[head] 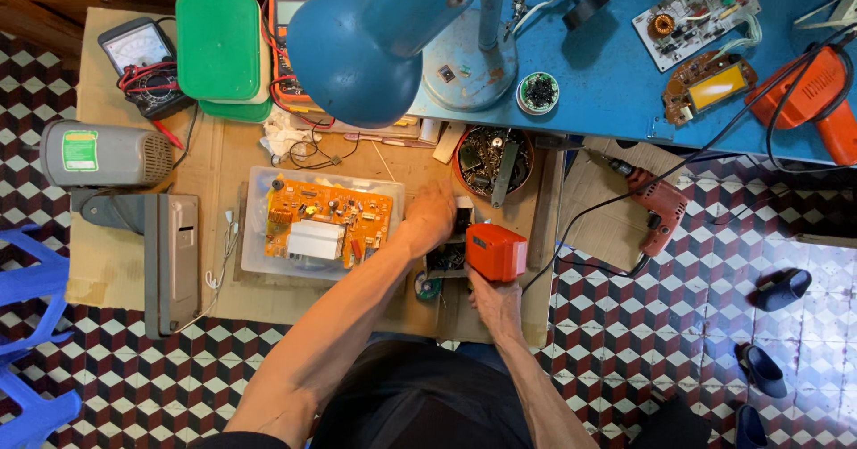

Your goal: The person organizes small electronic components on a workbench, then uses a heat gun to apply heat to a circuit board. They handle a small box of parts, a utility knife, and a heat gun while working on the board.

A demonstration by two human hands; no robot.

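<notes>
Orange tool (pixel 496 251) in right hand (pixel 496 304)

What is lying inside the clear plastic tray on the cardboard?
Inside the clear plastic tray lies an orange circuit board with a white block on it. The left hand covers the tray's right edge, hiding what lies there.

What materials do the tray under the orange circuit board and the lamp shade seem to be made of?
The tray looks like clear, slightly frosted plastic: the cardboard shows faintly through its rim. The lamp shade seems to be blue painted metal, with a smooth, glossy surface and soft highlights, though plastic cannot be ruled out.
</notes>
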